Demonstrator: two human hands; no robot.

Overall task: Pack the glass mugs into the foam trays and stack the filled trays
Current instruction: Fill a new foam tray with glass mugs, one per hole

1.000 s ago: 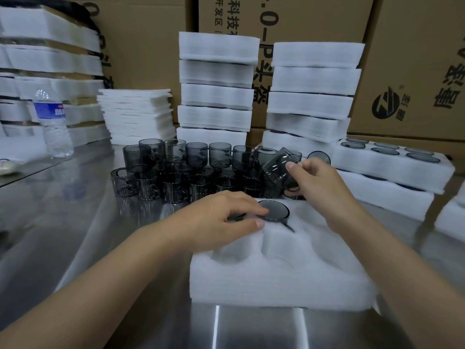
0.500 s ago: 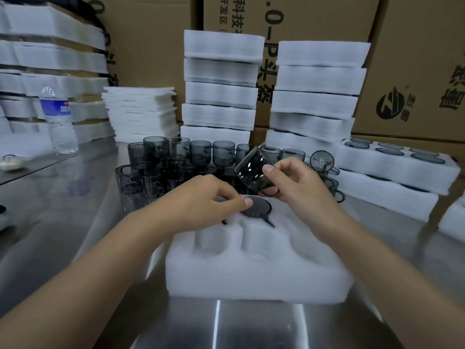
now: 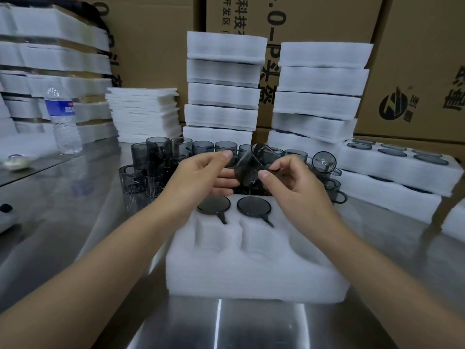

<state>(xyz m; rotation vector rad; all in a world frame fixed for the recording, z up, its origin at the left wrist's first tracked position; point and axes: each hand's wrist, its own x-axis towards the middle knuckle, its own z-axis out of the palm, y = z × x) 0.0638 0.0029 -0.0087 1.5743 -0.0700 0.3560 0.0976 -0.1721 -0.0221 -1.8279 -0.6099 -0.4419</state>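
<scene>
A white foam tray point(image 3: 254, 270) lies on the steel table in front of me. Two smoky glass mugs point(image 3: 254, 205) sit in its far pockets, handles toward me; the nearer pockets hold nothing. Above the tray's far edge, a tilted smoky glass mug point(image 3: 249, 170) is held between both hands. My right hand point(image 3: 297, 187) grips it from the right with thumb and fingers. My left hand point(image 3: 201, 177) touches it from the left, fingers against its side. Behind stands a cluster of several loose mugs point(image 3: 156, 162).
Two tall stacks of foam trays point(image 3: 224, 89) rise behind the mugs, before cardboard boxes. Filled trays point(image 3: 400, 167) lie stacked at right. A pile of thin foam sheets point(image 3: 143, 114) and a water bottle point(image 3: 63, 119) stand at left.
My left hand rose off the mug seated in the tray and came up to the mug in my right hand. That mug moved left and a little higher over the tray's far edge.
</scene>
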